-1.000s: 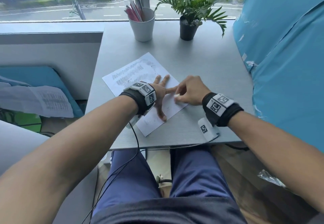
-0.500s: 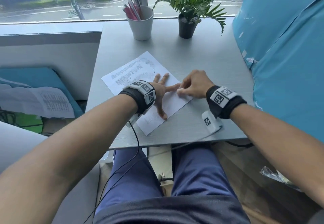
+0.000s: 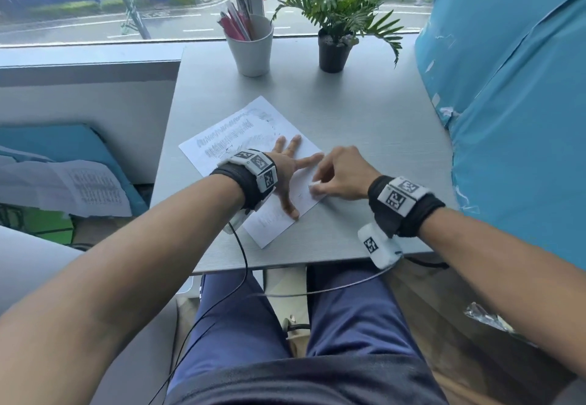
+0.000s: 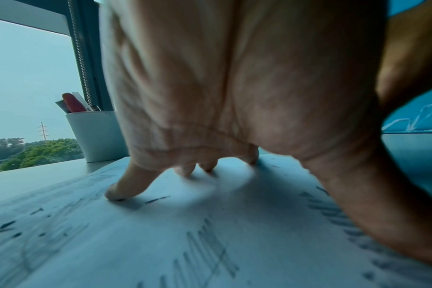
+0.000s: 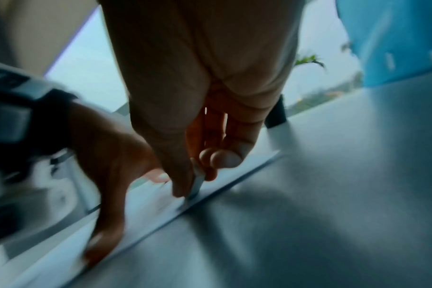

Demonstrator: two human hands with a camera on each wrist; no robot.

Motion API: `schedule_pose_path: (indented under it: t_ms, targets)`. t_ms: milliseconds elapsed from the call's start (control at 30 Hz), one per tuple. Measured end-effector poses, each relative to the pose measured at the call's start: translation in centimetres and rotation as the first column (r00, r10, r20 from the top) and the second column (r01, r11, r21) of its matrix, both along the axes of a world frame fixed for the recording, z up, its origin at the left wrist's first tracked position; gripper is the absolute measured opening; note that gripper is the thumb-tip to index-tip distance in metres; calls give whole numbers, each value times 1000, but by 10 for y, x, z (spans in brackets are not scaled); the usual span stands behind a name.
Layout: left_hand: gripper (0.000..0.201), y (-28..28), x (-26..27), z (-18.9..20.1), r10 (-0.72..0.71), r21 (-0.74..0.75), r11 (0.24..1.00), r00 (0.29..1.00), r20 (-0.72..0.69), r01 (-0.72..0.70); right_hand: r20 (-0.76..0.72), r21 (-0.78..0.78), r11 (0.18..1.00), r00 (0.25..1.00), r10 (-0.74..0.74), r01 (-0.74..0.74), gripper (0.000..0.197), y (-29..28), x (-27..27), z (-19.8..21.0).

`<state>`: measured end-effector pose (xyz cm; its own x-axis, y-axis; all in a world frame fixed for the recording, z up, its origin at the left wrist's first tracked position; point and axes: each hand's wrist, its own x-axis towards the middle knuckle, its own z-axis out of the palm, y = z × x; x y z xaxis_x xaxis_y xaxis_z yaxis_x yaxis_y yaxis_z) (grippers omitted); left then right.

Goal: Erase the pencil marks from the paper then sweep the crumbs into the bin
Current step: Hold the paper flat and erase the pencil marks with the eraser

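Note:
A white sheet of paper (image 3: pixel 253 125) with grey pencil hatching lies skewed on the grey desk (image 3: pixel 364 125). My left hand (image 3: pixel 290 167) presses flat on it with fingers spread; the left wrist view shows the fingertips (image 4: pixel 116 193) on the paper (image 4: pixel 160 243) among pencil strokes. My right hand (image 3: pixel 339 176) pinches a small white eraser (image 3: pixel 315 187) against the sheet's right edge. In the right wrist view the eraser (image 5: pixel 197 185) sits between thumb and fingers, its tip on the paper (image 5: pixel 146 202). No bin is in view.
A white cup of pens (image 3: pixel 252 46) and a potted plant (image 3: pixel 336 24) stand at the desk's far edge by the window. A blue covered mass (image 3: pixel 513 103) borders the desk's right side. Papers (image 3: pixel 63 186) lie on a blue surface to the left.
My right hand has rubbed back and forth with the eraser along the paper's right edge, ending nearer me. The left hand has stayed pressed on the sheet.

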<state>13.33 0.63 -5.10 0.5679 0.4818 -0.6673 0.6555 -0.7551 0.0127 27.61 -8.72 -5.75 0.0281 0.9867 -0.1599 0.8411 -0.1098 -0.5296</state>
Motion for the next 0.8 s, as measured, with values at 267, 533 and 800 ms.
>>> schedule_pose_path:
  t_ms: [267,533,800]
  targets:
    - [146,-3,0,2,6,-6,1000,1000,-4,-6,4,-4,999,999,-41,41,10,4,7,-2]
    - [147,0,-1,-2,9,-11,1000,1000,12,-8,0,5,1000,1000,-18,18,11,0,5,-4]
    - [143,6,-16,-12,9,-20,1000,993,117,-7,-62,-40,965,964,-260,258,9,19,33,-10]
